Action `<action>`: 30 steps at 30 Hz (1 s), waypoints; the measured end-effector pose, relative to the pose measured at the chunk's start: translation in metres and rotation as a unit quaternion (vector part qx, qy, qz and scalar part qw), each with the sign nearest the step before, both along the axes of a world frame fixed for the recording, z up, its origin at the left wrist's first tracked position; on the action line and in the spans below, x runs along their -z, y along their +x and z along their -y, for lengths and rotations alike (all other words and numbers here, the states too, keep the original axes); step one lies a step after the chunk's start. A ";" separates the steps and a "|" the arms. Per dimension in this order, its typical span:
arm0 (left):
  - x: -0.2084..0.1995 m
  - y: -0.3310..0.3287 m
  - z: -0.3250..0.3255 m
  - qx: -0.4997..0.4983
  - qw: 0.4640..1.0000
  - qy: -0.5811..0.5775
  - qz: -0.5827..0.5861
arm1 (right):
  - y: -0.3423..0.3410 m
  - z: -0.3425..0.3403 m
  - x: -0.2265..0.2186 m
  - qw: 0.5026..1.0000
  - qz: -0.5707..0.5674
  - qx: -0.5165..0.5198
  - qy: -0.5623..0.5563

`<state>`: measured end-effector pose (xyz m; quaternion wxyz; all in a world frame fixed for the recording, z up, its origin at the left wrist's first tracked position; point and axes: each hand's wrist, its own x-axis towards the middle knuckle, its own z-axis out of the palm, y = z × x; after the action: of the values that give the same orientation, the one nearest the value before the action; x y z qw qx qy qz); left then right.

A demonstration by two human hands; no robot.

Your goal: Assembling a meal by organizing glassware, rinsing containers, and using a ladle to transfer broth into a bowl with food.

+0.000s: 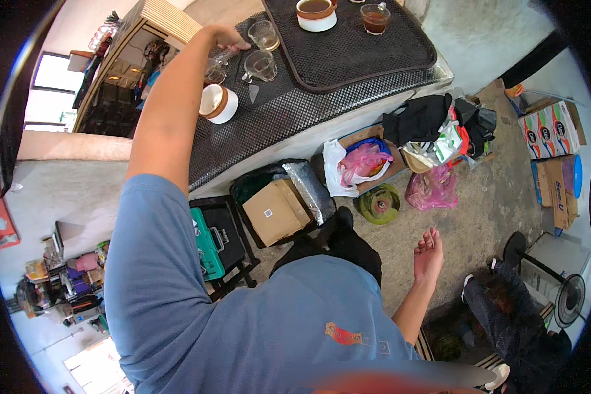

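Observation:
At the far left of the dark mesh-covered counter (269, 125), my left hand (228, 37) is stretched out with its fingers bent down. They appear closed on a clear glass cup (224, 56), partly covered by the hand and arm. Two more clear glass cups, one (263, 35) behind the other (261, 66), stand just right of it. A white cup with a brown band (219, 105) sits nearer, beside my forearm. My right hand (429, 256) hangs over the floor at my right side, open and holding nothing, its fingers loosely bent.
A dark tray (368, 59) on the counter bears a brown-banded white cup (316, 14) and a glass cup of dark liquid (375, 20). Below stand a cardboard box (277, 211), a green gas cylinder (379, 203) and a pink bag (432, 188). A fan (569, 299) and another person's legs (505, 302) are right.

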<state>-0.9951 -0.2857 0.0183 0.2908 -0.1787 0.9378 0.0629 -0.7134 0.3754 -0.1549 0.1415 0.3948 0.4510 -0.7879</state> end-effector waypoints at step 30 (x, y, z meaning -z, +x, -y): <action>-0.018 0.420 -0.002 -0.289 0.874 -0.026 -0.390 | -0.063 0.107 0.008 0.969 -0.040 -0.243 -0.032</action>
<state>-0.5755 -0.2839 0.0366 -0.1347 -0.4105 0.8828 0.1843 -0.7762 0.2680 -0.1629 0.3233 0.2366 0.5132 -0.7591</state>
